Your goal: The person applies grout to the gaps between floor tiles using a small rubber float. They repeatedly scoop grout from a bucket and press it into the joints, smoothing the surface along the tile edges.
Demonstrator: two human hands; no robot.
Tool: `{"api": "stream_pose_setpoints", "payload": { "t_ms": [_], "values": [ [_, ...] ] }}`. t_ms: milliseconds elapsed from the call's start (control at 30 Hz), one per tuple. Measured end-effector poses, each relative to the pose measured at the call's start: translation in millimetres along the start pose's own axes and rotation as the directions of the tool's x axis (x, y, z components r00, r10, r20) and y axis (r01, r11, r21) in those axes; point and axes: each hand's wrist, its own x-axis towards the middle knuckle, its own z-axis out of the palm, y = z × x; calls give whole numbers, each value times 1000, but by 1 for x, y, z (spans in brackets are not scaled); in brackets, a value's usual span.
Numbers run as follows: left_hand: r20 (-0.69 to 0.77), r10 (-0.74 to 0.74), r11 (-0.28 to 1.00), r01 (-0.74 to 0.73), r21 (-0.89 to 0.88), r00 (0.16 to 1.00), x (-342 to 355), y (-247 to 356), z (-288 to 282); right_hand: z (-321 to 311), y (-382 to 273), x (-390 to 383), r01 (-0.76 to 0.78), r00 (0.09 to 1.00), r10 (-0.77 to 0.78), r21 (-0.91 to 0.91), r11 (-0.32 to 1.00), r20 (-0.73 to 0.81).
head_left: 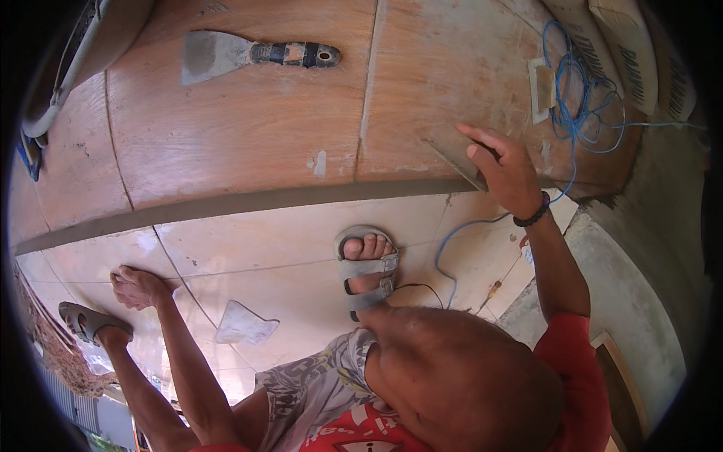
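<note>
Your right hand (510, 169) holds a thin flat plate (455, 157) between thumb and fingers, the grip narrow; the plate extends to the left of the hand, over the wood-grain tiles (248, 120), with its near end at the grey strip (256, 201). Your left hand (141, 288) rests on the pale tiles (226, 237) with its fingers bent; you cannot tell whether anything lies beneath them. The grey strip runs beyond the left hand and continues to the right hand. A putty knife (260, 55) lies flat on the wood-grain tiles, beyond both hands and left of the right one. A tangled blue cord (574, 98) lies beyond the right hand, to its right, near the bags (629, 56). A sandaled foot (369, 270) stands between the hands. An irregular flat piece (245, 323) lies right of the left hand, slightly nearer you.
</note>
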Motion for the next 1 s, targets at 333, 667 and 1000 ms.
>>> {"api": "stream_pose_setpoints", "payload": {
  "t_ms": [333,667,1000],
  "values": [
    [48,-11,1000,12,-7,999,-3,7,0,-49,128,-42,-496,837,515,652,573,184],
    [26,-2,1000,2,-20,1000,-6,10,5,-33,131,-55,-434,861,470,762,481,194],
    [78,27,997,-21,-78,997,-10,16,-7,-22,75,-25,-283,955,226,359,889,193]
  ]
}}
